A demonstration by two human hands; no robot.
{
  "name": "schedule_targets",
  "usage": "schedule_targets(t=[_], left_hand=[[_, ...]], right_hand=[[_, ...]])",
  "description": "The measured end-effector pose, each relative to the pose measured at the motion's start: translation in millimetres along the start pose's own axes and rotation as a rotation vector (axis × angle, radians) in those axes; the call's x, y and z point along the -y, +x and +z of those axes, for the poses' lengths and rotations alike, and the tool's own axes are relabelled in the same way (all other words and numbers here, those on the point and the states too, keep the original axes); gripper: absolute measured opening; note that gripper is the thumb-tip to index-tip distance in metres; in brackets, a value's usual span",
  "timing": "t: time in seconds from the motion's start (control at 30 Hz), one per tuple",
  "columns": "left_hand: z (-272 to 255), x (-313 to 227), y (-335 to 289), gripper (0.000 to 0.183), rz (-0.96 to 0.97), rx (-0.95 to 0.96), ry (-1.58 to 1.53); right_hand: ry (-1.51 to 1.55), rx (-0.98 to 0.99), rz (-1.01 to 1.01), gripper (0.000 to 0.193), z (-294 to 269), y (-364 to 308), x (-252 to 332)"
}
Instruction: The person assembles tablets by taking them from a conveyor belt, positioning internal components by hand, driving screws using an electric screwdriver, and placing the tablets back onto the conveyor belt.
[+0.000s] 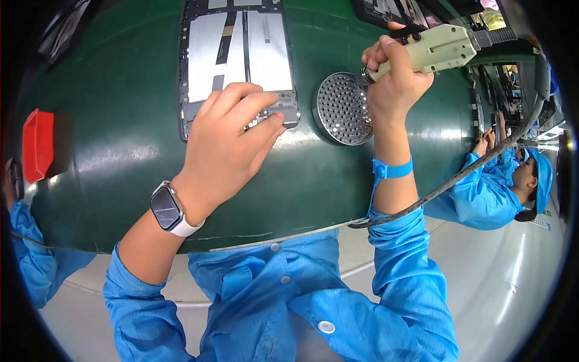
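Observation:
An opened tablet (268,51) with silver battery panels and a dark strip down its middle lies on the green table, reaching past the top of the view. My left hand (232,127) rests over its lower end, fingers bent loosely and apart; what lies under the fingertips is partly hidden. To the right, my right hand (398,81) grips a cream electric screwdriver (443,49). Its front end is over the edge of a round metal dish (341,111) dotted with small holes. The fist partly hides that end, and small bits, perhaps screws, lie in the dish.
A red plastic bin (37,145) sits at the left. A grey cable (476,166) runs past my right forearm. More dark device parts (386,11) lie at the far right. Co-workers in blue sit at both sides, one (491,190) on the right.

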State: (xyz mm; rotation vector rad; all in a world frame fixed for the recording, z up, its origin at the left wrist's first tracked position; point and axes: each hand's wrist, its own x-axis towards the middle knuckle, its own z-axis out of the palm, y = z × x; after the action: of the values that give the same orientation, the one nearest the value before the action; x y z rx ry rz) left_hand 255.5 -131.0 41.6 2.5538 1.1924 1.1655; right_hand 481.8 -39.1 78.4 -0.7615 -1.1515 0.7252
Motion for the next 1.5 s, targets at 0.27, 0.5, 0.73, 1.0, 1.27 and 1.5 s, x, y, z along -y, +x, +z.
schedule_targets(t=[0.27, 0.5, 0.73, 1.0, 1.27, 1.5], left_hand=[[-5, -3, 1, 0.023, -0.043, 0.051, -0.013], [-7, -1, 3, 0.025, -0.06, 0.066, -0.052], [-21, -5, -3, 0.024, -0.107, 0.149, 0.016], [-31, -11, -3, 0.033, -0.131, 0.263, 0.054], [-29, -9, -4, 0.024, -0.117, 0.204, -0.004], [-23, -7, -6, 0.028, -0.106, 0.21, 0.015]], right_hand=[[-0.011, -0.013, -0.022, 0.018, -2, 1, -11], [-0.009, -0.008, -0.029, 0.018, -1, 3, -12], [0.064, -0.003, -0.062, 0.023, 25, -11, 23], [0.09, 0.274, 0.216, 0.035, 77, -63, 28], [0.053, 0.235, 0.283, 0.034, 83, -69, 29], [0.012, 0.234, 0.25, 0.036, 84, -70, 33]])
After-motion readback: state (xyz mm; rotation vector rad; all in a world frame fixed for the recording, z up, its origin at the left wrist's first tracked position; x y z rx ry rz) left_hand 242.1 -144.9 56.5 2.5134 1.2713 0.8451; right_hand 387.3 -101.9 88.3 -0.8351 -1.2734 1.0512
